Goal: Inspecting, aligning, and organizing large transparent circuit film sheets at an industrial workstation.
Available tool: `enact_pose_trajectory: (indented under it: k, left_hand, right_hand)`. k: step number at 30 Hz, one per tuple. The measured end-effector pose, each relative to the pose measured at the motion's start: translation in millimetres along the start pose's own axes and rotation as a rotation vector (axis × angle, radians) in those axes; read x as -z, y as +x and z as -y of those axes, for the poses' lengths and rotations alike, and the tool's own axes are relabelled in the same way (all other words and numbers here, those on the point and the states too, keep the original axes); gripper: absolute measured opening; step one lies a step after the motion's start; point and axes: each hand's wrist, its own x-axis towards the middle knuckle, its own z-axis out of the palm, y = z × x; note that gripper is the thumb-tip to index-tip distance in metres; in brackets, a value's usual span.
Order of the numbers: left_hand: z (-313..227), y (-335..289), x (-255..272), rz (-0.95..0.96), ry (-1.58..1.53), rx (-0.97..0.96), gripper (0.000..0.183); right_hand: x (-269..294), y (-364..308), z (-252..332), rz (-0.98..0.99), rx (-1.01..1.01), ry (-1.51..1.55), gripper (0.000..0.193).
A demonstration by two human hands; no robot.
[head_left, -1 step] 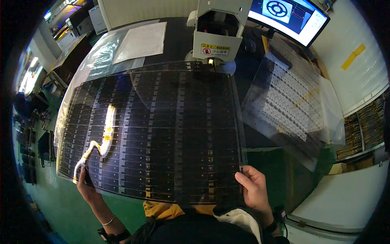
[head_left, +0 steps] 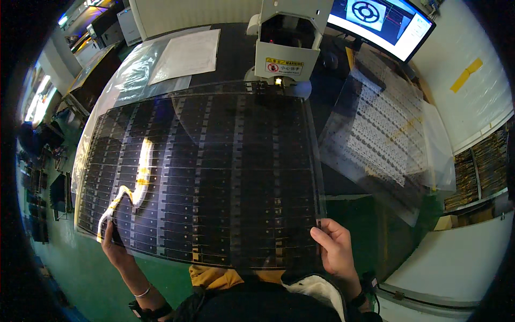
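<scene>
Dark flexible sheet (head_left: 204,177), printed with rows of small rectangular cells: we pinch its near edge at both lower corners, the left hand (head_left: 113,244) closed on the left corner, the right hand (head_left: 333,248) with thumb on top at the right corner. Nothing differs from the earlier frame; both grips and the sheet sit as before. The sheet spreads away from us over the green table (head_left: 370,225), its far edge just below the white machine (head_left: 289,37). A clear patterned film (head_left: 386,134) lies to the right, near the monitor (head_left: 383,24).

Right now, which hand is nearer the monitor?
Right. The right hand grips the dark sheet's near right corner, below the monitor; the left hand holds the near left corner, across the sheet.
</scene>
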Motion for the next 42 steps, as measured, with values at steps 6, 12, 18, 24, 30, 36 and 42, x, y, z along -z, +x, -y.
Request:
enact_pose_trajectory:
  k: [6, 12, 18, 24, 30, 36, 42]
  left_hand:
    - [2, 2, 4, -0.005, 0.169, -0.136, 0.031]
    - [-12, -15, -17, -0.166, 0.077, -0.153, 0.026]
    - [-12, -13, 2, -0.148, -0.143, -0.178, 0.024]
    - [-30, -24, 28, -0.239, -0.074, -0.311, 0.027]
    - [-27, -21, 61, -0.371, -0.100, -0.234, 0.021]
    - [-16, -31, 43, -0.364, -0.168, -0.287, 0.023]
    - [-18, -50, 35, -0.394, -0.224, -0.277, 0.032]
  right_hand:
    - [-1, 0, 1, -0.009, -0.004, 0.007, 0.012]
    - [-2, -3, -1, 0.034, -0.004, -0.094, 0.020]
    - [37, -12, -67, 0.356, 0.066, 0.116, 0.082]
    - [113, -12, -153, 0.623, -0.387, 0.134, 0.076]
    - [125, -15, -19, -0.020, 0.483, -1.095, 0.018]
    - [111, -22, 6, 0.104, 0.178, -1.076, 0.043]
    - [52, -6, -65, 0.568, -0.210, -0.294, 0.040]
